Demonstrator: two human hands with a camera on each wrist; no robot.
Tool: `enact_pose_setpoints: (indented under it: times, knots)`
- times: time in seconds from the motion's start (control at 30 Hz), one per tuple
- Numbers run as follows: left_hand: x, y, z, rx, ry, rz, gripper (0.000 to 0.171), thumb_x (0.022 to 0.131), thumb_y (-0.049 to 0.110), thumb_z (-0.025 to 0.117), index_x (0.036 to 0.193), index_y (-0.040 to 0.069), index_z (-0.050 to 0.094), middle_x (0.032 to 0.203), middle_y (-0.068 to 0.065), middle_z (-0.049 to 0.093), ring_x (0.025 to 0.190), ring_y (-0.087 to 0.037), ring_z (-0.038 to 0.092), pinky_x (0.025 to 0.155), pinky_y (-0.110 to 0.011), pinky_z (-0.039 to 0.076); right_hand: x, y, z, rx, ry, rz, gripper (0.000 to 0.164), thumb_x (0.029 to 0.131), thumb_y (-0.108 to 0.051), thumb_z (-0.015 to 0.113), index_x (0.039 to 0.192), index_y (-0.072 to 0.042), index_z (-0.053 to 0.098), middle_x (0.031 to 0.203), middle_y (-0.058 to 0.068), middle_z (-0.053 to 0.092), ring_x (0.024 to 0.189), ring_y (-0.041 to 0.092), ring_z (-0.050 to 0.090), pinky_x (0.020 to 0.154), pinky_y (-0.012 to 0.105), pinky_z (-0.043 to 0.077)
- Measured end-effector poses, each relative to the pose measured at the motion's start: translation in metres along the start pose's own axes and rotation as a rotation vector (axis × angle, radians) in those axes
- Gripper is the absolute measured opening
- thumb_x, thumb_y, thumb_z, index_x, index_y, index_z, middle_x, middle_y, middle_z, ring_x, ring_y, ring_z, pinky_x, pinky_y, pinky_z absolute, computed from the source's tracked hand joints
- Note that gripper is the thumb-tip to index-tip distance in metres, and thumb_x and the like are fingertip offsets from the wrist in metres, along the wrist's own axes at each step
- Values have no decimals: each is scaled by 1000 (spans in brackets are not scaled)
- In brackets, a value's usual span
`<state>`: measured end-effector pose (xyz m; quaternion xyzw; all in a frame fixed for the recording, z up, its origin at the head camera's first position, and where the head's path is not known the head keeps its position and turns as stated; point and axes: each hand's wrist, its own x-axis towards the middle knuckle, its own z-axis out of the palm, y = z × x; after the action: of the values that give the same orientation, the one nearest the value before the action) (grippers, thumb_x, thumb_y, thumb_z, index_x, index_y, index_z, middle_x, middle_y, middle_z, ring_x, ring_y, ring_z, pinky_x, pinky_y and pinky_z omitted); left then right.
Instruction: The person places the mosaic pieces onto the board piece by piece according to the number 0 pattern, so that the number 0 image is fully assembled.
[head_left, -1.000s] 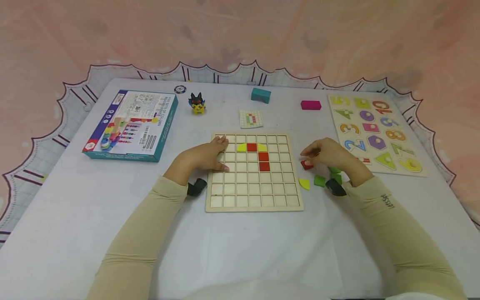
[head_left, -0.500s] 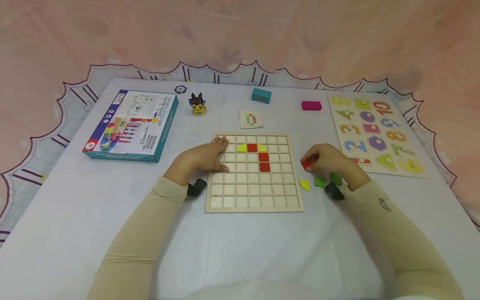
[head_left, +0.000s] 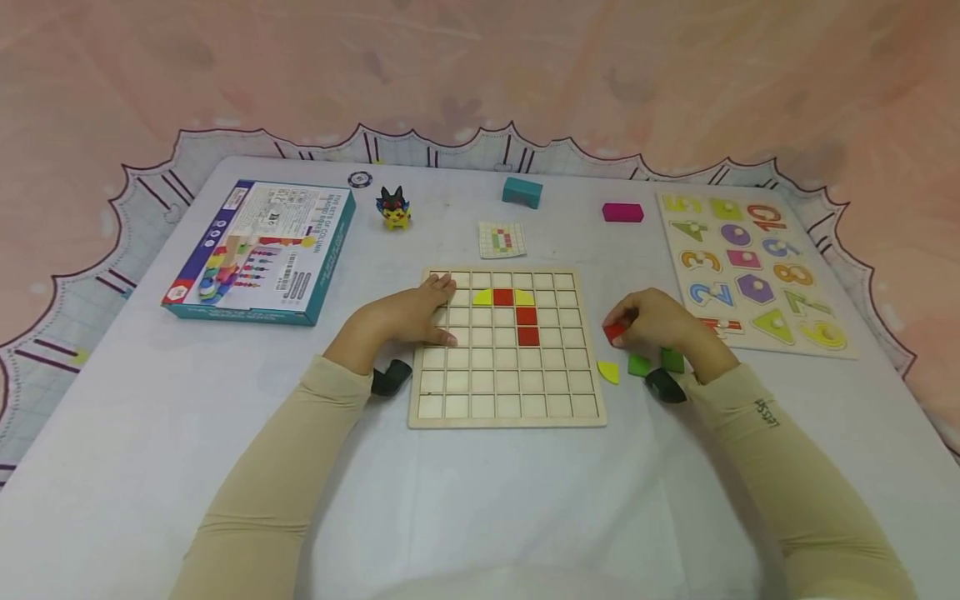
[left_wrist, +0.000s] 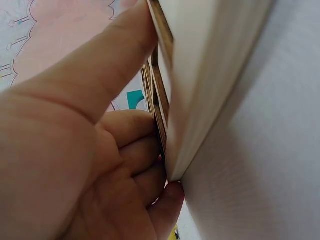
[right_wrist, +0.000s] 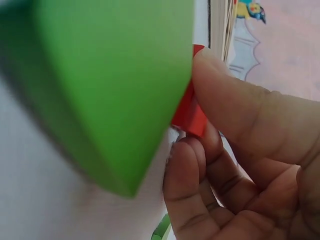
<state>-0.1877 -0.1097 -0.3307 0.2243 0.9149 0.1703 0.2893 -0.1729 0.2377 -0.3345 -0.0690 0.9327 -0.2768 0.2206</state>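
A wooden grid board [head_left: 482, 382] lies in the middle of the table, with several red square tiles [head_left: 528, 336] and two yellow rounded tiles [head_left: 483, 297] in its upper cells. My left hand [head_left: 405, 315] rests on the board's left edge, fingers spread; in the left wrist view the thumb [left_wrist: 100, 60] lies along the rim. Just right of the board, my right hand [head_left: 654, 318] pinches a loose red tile [right_wrist: 190, 114] between thumb and fingers. Beside that hand are several green tiles [head_left: 639, 365] and a yellow quarter-round tile [head_left: 608, 372]; one green tile [right_wrist: 125, 95] looms large in the right wrist view.
Behind the board lies a small pattern card [head_left: 502, 240]. A boxed toy [head_left: 258, 250] stands left, a number puzzle [head_left: 738, 267] right. Along the back are a chip [head_left: 360, 179], a small figure [head_left: 393, 208], a teal arch block [head_left: 522, 192] and a magenta block [head_left: 622, 212].
My right hand's fingers have drawn together on the red tile and tipped it up from where it lay. The left hand stays at the board's edge.
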Motion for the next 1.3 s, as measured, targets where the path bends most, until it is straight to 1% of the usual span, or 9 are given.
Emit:
enact_pose_setpoints:
  times: [0.2, 0.37, 0.47, 0.57, 0.7, 0.93, 1.07, 1.2, 1.3]
  knots:
    - [-1, 0, 0, -10, 0, -5, 92, 85, 35, 64, 148, 4, 6, 155, -13, -3, 142, -28, -6, 115, -45, 6, -3, -3, 0, 3, 17, 11, 28, 75, -9, 73, 101, -1, 67, 95, 13, 59, 89, 26, 48, 76, 33, 39]
    - [0, 0, 0, -12, -1, 3, 92, 85, 35, 64, 148, 3, 5, 155, -14, -3, 142, -28, -6, 115, -45, 6, -6, -3, -3, 8, 39, 13, 20, 77, -5, 65, 97, -2, 70, 98, 14, 63, 89, 26, 49, 73, 31, 40]
    - [0, 0, 0, -14, 0, 0, 92, 85, 36, 64, 148, 4, 5, 155, -13, -3, 142, -27, -6, 116, -45, 6, -7, -2, -6, 54, 38, 18, 19, 79, -4, 62, 96, 0, 70, 105, 16, 64, 92, 26, 49, 72, 30, 40]
    - [0, -1, 1, -9, 4, 3, 92, 85, 36, 64, 148, 3, 5, 155, -13, -3, 142, -27, -6, 116, -45, 6, -6, -2, -7, 115, 24, 30, 19, 81, -6, 64, 99, 1, 69, 112, 18, 61, 95, 26, 48, 73, 29, 41]
    - [0, -1, 1, -5, 4, 6, 92, 85, 36, 64, 148, 3, 5, 155, -13, -3, 142, -27, -6, 116, -45, 7, -5, -5, -6, 176, 3, 31, 21, 81, -6, 64, 101, 2, 68, 113, 18, 61, 97, 24, 50, 76, 28, 42]
    - [1, -1, 1, -3, 1, 3, 92, 85, 37, 64, 148, 4, 5, 155, -12, -3, 142, -27, -6, 116, -45, 6, -4, -22, 1, 230, -25, -21, 20, 81, -6, 66, 98, 3, 69, 108, 15, 64, 98, 22, 51, 82, 27, 43]
    - [2, -1, 1, 7, 0, 7, 92, 85, 37, 64, 148, 3, 5, 155, -13, -3, 142, -28, -6, 116, -45, 7, -3, -36, 9, 263, -62, -43, 20, 80, -7, 68, 97, 3, 69, 105, 11, 65, 91, 19, 53, 80, 25, 45]
    - [2, -2, 1, 10, 0, 5, 92, 85, 37, 64, 148, 3, 5, 155, -13, -3, 142, -28, -6, 116, -45, 7, 0, -51, 20, 274, -106, -76, 19, 78, -7, 71, 94, 3, 70, 96, 7, 67, 82, 16, 52, 74, 23, 46]
    - [2, -1, 1, 8, -2, 0, 92, 85, 37, 64, 148, 3, 5, 155, -13, -3, 142, -28, -6, 115, -45, 7, 2, -60, 30, 283, -133, -93, 17, 77, -6, 71, 92, 3, 71, 93, 6, 68, 84, 17, 51, 78, 24, 44]
